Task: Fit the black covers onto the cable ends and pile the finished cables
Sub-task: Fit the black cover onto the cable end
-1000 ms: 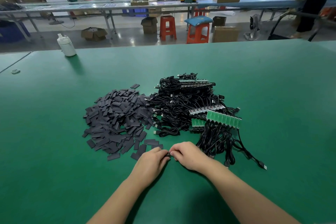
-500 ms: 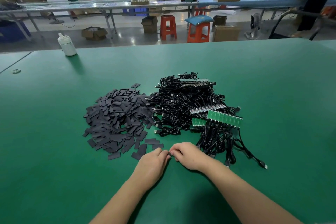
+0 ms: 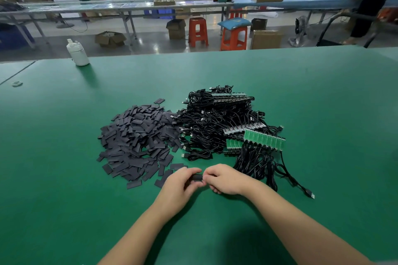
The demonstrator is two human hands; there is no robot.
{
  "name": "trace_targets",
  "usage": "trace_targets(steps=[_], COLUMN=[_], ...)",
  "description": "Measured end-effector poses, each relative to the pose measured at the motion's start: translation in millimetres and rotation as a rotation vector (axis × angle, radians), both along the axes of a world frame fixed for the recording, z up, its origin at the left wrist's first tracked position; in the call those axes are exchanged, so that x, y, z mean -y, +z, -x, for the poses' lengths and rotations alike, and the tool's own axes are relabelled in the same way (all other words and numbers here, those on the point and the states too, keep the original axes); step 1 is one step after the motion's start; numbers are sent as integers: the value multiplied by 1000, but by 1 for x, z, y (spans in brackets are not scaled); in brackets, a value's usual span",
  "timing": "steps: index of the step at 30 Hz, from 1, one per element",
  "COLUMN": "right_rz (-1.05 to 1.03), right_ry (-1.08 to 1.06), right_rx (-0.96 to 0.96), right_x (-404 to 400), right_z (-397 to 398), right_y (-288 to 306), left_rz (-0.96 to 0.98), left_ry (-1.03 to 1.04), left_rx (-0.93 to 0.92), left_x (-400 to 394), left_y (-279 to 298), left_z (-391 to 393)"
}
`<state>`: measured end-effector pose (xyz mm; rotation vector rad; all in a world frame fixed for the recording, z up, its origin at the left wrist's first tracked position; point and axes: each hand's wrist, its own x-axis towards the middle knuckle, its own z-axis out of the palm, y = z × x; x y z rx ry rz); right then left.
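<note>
My left hand [image 3: 179, 185] pinches a short black cover [image 3: 197, 177] with curled fingers, and my right hand [image 3: 226, 179] meets it fingertip to fingertip, closed around what I take to be a cable end; the end itself is hidden under the fingers. I judge I am mid-fit, sliding the sleeve on, just above the green table [image 3: 64, 178].

Beyond my left hand lies the heap of loose covers [image 3: 137, 142], flat, matte, dark grey rectangles, thin like cut tubing, overlapping every way. It is large, so plenty remains. To its right, touching it, sits the tangle of black cables [image 3: 215, 127], thin glossy cords looped over each other, with metal plug tips poking out. On its near right edge green circuit strips [image 3: 265, 140] stand in a row, bare and uncovered. At the far top of the tangle a dark row of ends may be finished ones; I cannot tell.

Further off, a white plastic bottle [image 3: 77, 54] stands near the table's far edge.
</note>
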<state>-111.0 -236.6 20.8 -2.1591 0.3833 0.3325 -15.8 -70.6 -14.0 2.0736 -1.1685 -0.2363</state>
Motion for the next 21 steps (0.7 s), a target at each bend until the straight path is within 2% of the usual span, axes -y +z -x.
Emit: trace_targets(steps=[3,13,21], right_rz=[-49,-22,65], right_ry=[9,96,101], right_rx=[-12,14,12], right_x=[-1,4,2], right_z=[1,5,5], right_y=[2,0,-4], left_rz=[-13,-17,-38], left_ry=[-32,-109,-121], left_rx=[77,3,72], left_x=[-2,-4,0], left_y=[2,8,-1], left_z=[-2,0,4])
